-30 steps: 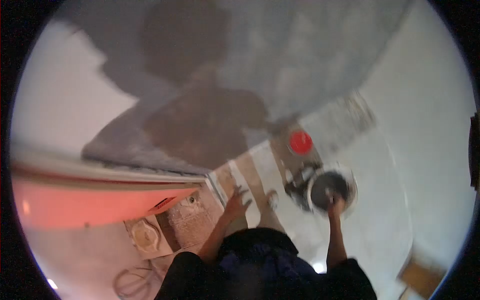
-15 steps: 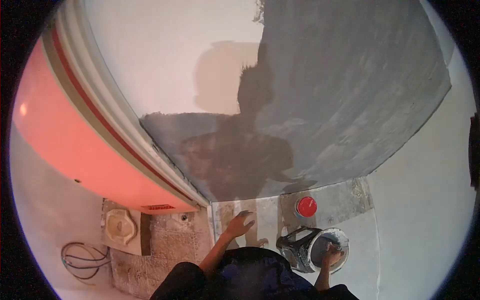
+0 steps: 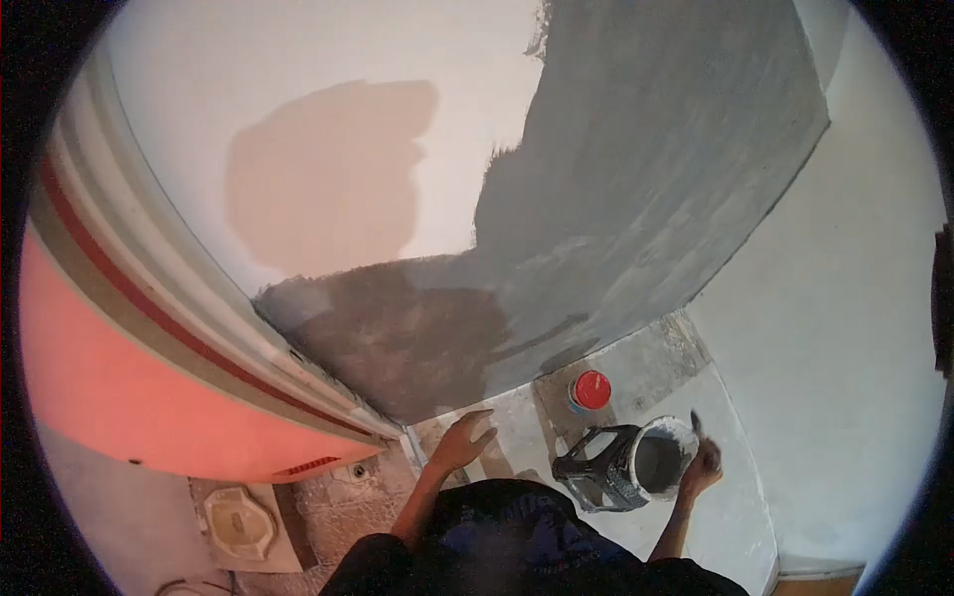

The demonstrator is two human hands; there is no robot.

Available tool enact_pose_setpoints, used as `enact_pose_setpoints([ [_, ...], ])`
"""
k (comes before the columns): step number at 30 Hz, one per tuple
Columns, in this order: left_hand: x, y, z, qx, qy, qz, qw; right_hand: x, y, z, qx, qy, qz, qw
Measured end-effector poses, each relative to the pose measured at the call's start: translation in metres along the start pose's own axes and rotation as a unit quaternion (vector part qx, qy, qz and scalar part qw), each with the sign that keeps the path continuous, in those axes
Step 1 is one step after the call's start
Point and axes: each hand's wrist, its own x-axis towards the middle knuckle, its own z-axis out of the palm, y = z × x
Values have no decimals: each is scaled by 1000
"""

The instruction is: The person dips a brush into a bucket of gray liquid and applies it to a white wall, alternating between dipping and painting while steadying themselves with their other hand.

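Observation:
My right hand (image 3: 706, 465) is closed around a paintbrush (image 3: 697, 425), whose dark narrow end points up beside the right rim of a bucket (image 3: 636, 475). Its fine detail is too small to make out. Grey coating (image 3: 658, 461) fills the inside of the bucket. To the left, my left hand (image 3: 463, 443) hangs low in front of the wall, fingers spread and nothing in them. Grey coating also covers the right and lower parts of the wall (image 3: 636, 179), with a ragged border against the white part (image 3: 467, 89).
A black step stool (image 3: 601, 459) touches the bucket's left side. Behind it stands a small tub with a red lid (image 3: 592, 389). A pink door (image 3: 179, 387) with a moulded frame is on the left, and a squat toilet (image 3: 238, 523) lies low left.
My right hand has come out of the bucket to its right side, bringing the paintbrush into sight. My left hand stays raised and open. The whole view has turned and shifted.

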Motion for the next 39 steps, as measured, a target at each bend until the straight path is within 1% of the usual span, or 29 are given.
enact_pose_setpoints([
  [1,-4,3,-10,5,3,11,1000,13,-43,8,2,-12,-6,1000],
  [2,-8,6,-20,9,6,21,1000,26,-77,17,35,-26,-25,999],
  [4,-16,15,-39,16,9,26,999,52,-169,38,34,-56,-161,985],
  [5,-19,23,-50,18,9,20,1000,61,-210,48,64,-71,-159,983],
  [6,-22,30,-60,21,10,15,1000,71,-248,59,70,-90,-184,976],
  [7,-24,34,-69,52,36,37,997,79,-282,69,76,-104,-215,968],
  [8,-27,38,-79,83,61,58,993,84,-323,78,90,-126,-224,962],
  [9,-30,44,-90,113,86,78,987,89,-351,89,129,-139,-241,952],
  [12,-38,92,-142,122,167,164,964,100,-418,119,242,-190,-302,902],
  [14,-41,117,-177,227,253,173,924,107,-453,133,267,-225,-339,874],
  [16,-42,151,-223,291,314,201,881,117,-471,152,287,-250,-359,852],
  [18,-45,184,-258,293,378,190,857,120,-481,167,305,-269,-376,833],
  [19,-42,195,-274,304,398,211,839,120,-485,176,314,-271,-385,824],
  [20,-39,204,-287,317,418,231,820,122,-489,181,325,-273,-394,815],
  [23,-31,222,-313,366,449,238,780,121,-502,185,319,-290,-383,817],
  [25,-22,228,-321,366,472,245,764,123,-507,189,310,-281,-409,811],
  [26,-20,230,-322,366,477,248,760,122,-506,189,303,-278,-417,810],
  [29,-13,228,-323,359,465,230,776,127,-510,196,309,-258,-441,803],
  [32,-7,226,-324,372,463,219,774,138,-522,196,308,-256,-425,811],
  [35,-5,224,-325,374,461,215,776,160,-538,197,333,-177,-479,792],
  [38,-6,224,-325,383,457,200,777,169,-549,188,367,-137,-492,777],
  [39,-6,224,-325,384,456,200,777,168,-544,184,348,-131,-499,783],
])
